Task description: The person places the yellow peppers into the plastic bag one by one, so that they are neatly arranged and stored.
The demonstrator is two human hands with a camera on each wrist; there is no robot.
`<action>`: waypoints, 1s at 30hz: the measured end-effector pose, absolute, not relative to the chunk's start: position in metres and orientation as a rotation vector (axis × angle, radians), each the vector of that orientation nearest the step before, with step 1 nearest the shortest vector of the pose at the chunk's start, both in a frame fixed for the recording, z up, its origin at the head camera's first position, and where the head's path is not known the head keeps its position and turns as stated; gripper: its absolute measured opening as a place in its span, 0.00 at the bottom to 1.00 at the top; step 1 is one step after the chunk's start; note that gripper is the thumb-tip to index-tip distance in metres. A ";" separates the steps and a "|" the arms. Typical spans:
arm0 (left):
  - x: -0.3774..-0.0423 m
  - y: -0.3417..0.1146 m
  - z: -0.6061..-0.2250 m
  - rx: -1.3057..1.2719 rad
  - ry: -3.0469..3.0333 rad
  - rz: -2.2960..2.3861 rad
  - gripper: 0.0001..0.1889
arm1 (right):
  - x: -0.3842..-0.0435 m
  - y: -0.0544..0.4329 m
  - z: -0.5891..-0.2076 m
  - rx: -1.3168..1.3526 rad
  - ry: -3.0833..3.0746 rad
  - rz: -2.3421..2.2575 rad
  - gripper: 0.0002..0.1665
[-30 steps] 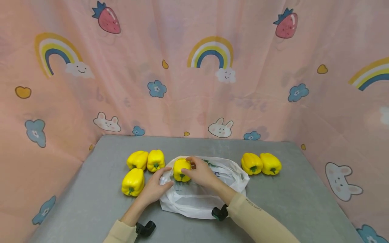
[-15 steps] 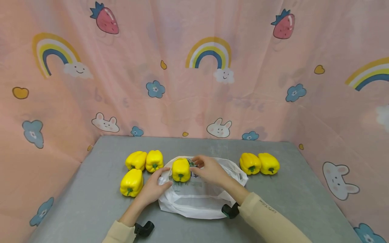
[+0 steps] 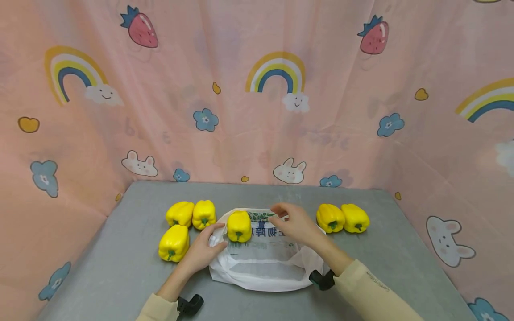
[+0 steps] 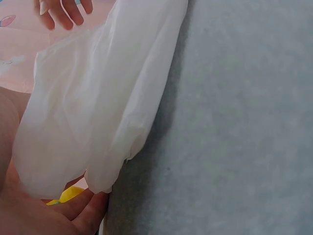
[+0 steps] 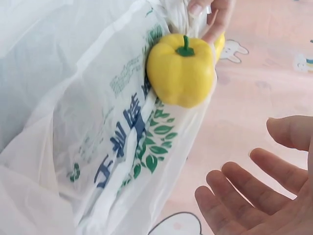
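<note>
In the head view a white plastic bag point(image 3: 265, 267) with green and blue print lies with its mouth spread. A yellow bell pepper point(image 3: 238, 226) sits inside its left part, stem toward me. My left hand point(image 3: 202, 249) holds the bag's left edge, thumb and fingers curled about the gathered plastic; the bag point(image 4: 98, 98) partly hides those fingers in the left wrist view. My right hand point(image 3: 297, 225) hovers over the bag's right part, apart from the pepper. Its fingers are loosely bent with nothing between them, as the right hand point(image 5: 259, 191) shows in the right wrist view.
Left of the bag are three more yellow bell peppers point(image 3: 174, 243), near my left hand. Two others point(image 3: 355, 218) stand side by side beyond the bag's right edge. The grey table point(image 3: 104, 276) ends at a pink patterned curtain point(image 3: 249, 133) on the back and sides.
My right hand has let go of the bell pepper in the bag and moved off to the right. The left hand stays at the bag's left edge.
</note>
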State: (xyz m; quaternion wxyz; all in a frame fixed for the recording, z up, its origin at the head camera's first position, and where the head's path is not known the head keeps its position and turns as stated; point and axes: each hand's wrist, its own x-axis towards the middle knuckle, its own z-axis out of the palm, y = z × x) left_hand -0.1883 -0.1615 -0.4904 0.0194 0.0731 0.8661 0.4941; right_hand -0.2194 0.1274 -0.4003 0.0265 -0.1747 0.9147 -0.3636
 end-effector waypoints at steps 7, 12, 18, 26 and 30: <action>-0.188 -0.162 -0.491 0.224 2.685 1.533 0.28 | -0.221 0.149 -0.399 -0.596 2.843 -1.165 0.22; -0.188 -0.162 -0.491 0.221 2.683 1.528 0.28 | -0.220 0.166 -0.398 -0.601 2.860 -1.178 0.23; -0.189 -0.162 -0.490 0.204 2.691 1.510 0.28 | -0.220 0.184 -0.397 -0.543 2.903 -1.227 0.23; -0.188 -0.162 -0.490 0.207 2.686 1.516 0.28 | -0.222 0.209 -0.397 -0.533 3.006 -1.266 0.20; -0.188 -0.162 -0.490 0.212 2.687 1.521 0.28 | -0.222 0.221 -0.395 -0.485 3.032 -1.247 0.21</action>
